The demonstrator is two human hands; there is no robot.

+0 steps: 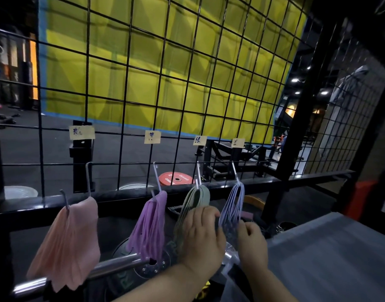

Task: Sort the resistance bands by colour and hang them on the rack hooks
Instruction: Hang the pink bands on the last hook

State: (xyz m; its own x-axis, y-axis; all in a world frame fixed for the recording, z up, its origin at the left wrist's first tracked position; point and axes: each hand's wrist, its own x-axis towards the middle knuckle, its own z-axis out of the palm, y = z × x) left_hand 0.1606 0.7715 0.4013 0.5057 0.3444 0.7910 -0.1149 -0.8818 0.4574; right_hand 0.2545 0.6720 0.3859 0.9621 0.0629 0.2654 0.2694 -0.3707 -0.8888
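This is a gym. A red weight plate [176, 178] lies on the dark rubber floor [45, 144], with pale plates [20, 191] near it and a black steel equipment frame [230, 158] beyond. A chromed barbell [113, 265] carrying a black plate [152, 262] sits close by. Coloured resistance bands [67, 240] hang in bunches from hooks [89, 179] on a wire grid rack [124, 101], under paper labels [82, 132]. A yellow padded wall [143, 73] stands behind.

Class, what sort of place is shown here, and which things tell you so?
Most likely a gym: a red weight plate lies beyond the wire rack, a chrome barbell runs below, and resistance bands hang from its hooks by colour.
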